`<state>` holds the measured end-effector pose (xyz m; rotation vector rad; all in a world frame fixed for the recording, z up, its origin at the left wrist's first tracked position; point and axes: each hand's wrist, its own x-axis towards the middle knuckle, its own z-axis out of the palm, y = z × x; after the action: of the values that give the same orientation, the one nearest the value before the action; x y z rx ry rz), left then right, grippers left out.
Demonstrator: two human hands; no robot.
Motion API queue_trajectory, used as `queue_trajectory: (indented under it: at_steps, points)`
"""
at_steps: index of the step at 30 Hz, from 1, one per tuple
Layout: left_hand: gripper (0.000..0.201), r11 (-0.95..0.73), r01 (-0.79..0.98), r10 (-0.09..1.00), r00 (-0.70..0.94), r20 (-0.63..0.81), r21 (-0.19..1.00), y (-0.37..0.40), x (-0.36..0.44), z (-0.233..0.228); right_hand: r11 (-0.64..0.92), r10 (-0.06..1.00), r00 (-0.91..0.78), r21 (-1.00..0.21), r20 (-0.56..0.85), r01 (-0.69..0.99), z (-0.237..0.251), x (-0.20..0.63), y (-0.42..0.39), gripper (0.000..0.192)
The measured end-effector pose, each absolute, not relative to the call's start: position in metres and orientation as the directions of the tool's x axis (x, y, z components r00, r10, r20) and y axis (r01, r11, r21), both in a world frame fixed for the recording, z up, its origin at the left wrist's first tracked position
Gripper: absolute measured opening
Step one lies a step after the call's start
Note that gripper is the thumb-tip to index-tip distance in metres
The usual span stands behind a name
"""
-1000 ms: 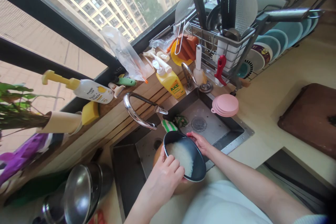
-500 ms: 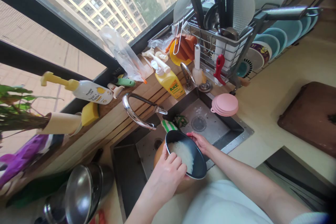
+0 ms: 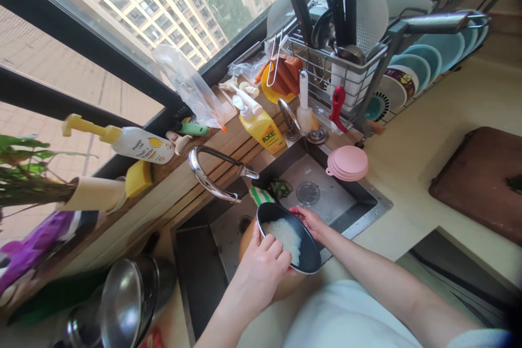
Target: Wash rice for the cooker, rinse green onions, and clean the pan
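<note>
A round dark pot sits low in the middle of the frame, held over the left basin of the steel sink. Its inside is black and glossy, its outer wall is coppery brown where that shows beneath the left hand, and a heap of wet white rice lies against its lower left inner wall. The pot is tipped, so its mouth faces up and toward the upper right of the frame; the rim reads as an oval whose long axis runs from upper left to lower right. The left hand has its grip closed around the near rim, fingers curled over the edge and resting at the rice. The right hand holds the far rim on the right, fingers laid flat along the edge. Just above the pot arches a curved chrome tap, its spout ending near the rim. A yellow bottle of dish soap stands on the ledge behind the sink, and a stack of pink lids lies on the pale surface at the sink's right edge.
</note>
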<state>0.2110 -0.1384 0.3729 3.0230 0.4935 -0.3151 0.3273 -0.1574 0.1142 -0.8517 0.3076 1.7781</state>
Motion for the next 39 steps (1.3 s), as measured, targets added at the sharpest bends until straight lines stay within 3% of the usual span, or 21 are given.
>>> queue_trajectory:
  at_steps: [12, 39]
  points:
    - [0.025, -0.944, 0.329, 0.315, 0.915, -0.253, 0.016, -0.138, 0.220, 0.372, -0.380, 0.708, -0.165, -0.173, -0.687, -0.909, 0.108, 0.328, -0.158, 0.017]
    - [0.025, -0.941, 0.333, 0.308, 0.914, -0.266, 0.056, -0.136, 0.232, 0.372, -0.453, 0.609, -0.320, 0.013, -0.726, -0.891, 0.122, 0.334, -0.155, 0.032]
